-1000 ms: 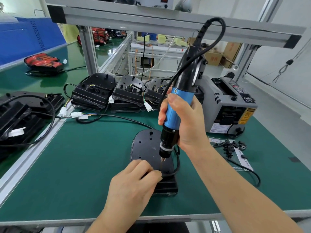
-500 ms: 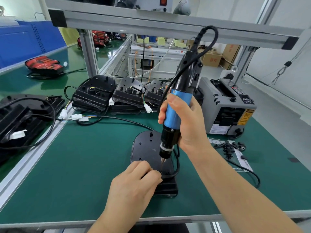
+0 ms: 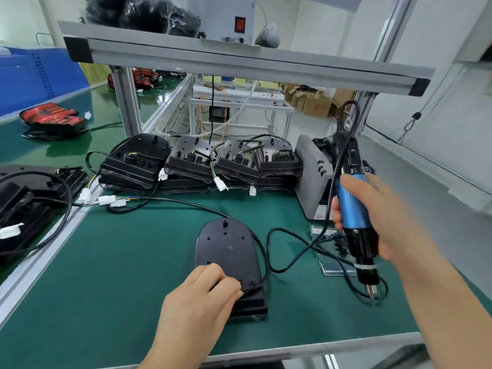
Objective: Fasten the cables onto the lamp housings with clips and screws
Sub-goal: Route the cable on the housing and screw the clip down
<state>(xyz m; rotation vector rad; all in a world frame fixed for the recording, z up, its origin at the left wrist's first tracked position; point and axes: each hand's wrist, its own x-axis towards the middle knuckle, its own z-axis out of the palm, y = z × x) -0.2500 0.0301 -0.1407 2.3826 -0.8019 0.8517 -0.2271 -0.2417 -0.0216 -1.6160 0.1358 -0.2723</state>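
Blurring hides the print on the grey machine (image 3: 311, 182) at right centre and on the card (image 3: 338, 271) under the loose black clips (image 3: 336, 239). Stacked housings (image 3: 186, 161) line the back of the green mat (image 3: 106, 275). The lamp housing (image 3: 226, 249) lies flat at lower centre, long axis up the frame, rounded end farthest, its cable (image 3: 263, 253) along the right edge. The left hand (image 3: 197, 304) holds the near end under bent fingers. The right hand (image 3: 383, 219) grips the electric screwdriver (image 3: 354, 206), bit down over the mat, well right of the housing
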